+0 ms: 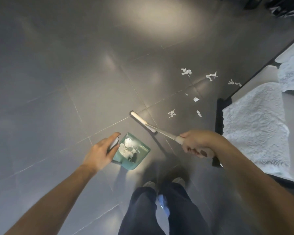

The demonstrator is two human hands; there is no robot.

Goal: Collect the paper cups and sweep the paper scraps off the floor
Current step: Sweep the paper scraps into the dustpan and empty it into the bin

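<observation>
Right hand point(196, 144) is what we watch first: our fingers are curled tight round the pale grip of the broom point(143, 122), whose shaft runs up and to the left to a cream head lying on the floor point(58, 73) near the centre of the frame. Our left hand point(98, 153) grips the upright handle of the green dustpan point(131, 152), which sits low centre, just below and left of the broom head, already holding a heap of white paper.

Loose paper scraps point(196, 99) lie scattered to the upper right of the broom head, between it and the desk point(255, 126) with its lace cloth along the right edge. No paper cups are in view.

We judge the coming stroke turns on this: the scraps lie beyond the broom head on the side away from the dustpan, and the head's long axis runs diagonally, upper left to lower right. Our right hand, the nearer one to them, would have to carry the head past the scraps and draw them down-left toward the pan.
</observation>
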